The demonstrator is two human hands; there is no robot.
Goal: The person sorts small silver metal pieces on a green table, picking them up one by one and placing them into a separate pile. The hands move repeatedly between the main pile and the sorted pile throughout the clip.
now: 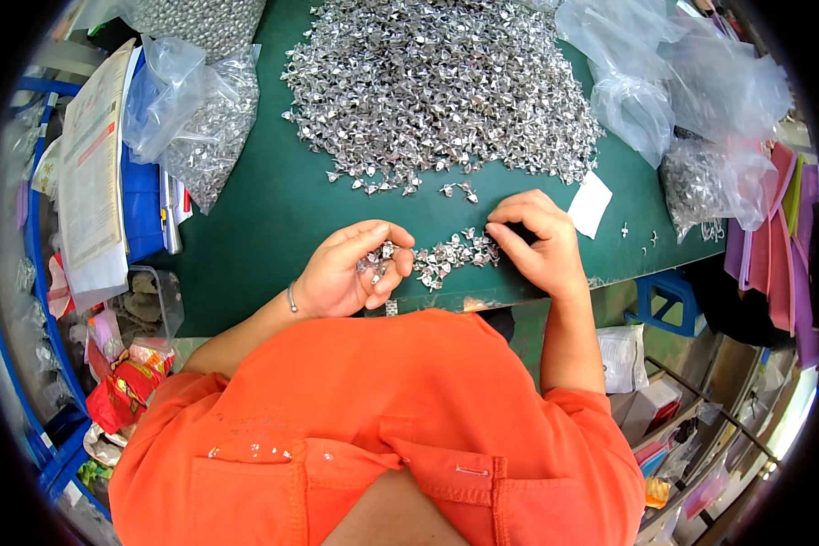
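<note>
The left hand (pixel 344 266) cups small metal pieces (pixel 375 263); the right hand (pixel 543 240) forms a pinch at the small pile (pixel 448 259) on the bench (pixel 237 196), whether gripping one I can't tell; cupping low and close should spill least.

Metal pieces (pixel 376 262) in the left hand (pixel 344 264) — partly hidden; silvery heap (pixel 437 91) — cropped above.

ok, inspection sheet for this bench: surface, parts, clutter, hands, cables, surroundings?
Surface: green tabletop, near edge looks chipped.
Parts: big heap of silvery metal pieces; small cluster between the hands.
Clutter: part-filled plastic bags left and right; white paper beside heap.
Hands: left hand cupped around pieces; right hand at cluster's right end, grip unclear.
Cables: nothing seen.
Surroundings: blue stool right, red packaging left.
</note>
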